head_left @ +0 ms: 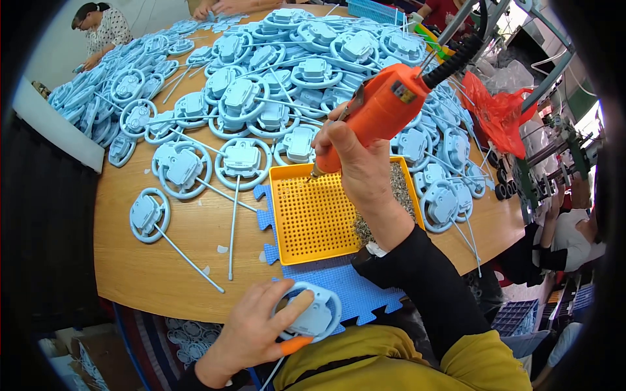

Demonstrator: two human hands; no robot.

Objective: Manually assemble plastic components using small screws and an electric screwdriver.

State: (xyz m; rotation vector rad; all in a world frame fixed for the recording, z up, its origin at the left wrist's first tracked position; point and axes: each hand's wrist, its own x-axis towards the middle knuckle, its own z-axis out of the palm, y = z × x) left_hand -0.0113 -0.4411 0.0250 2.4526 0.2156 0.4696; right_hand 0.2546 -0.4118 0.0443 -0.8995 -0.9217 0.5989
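My right hand [362,163] is closed round an orange electric screwdriver [385,107], whose black coiled cord runs up and away. Its tip points down over the yellow perforated tray [306,257]. Small metal screws [401,189] lie heaped along the tray's right side; whether one sits on the tip I cannot make out. Near the table's front edge, my left hand [254,326] grips a light blue plastic ring-shaped part [316,316] with a block in its middle and a thin stem. An orange cover sits on one of that hand's fingers.
A large pile of similar blue parts [241,94] fills the table's far side. Single ones [149,215] lie at the left. A blue foam mat [365,287] lies under the tray. A red plastic bag [495,111] stands at right. Other people [107,29] sit around the table.
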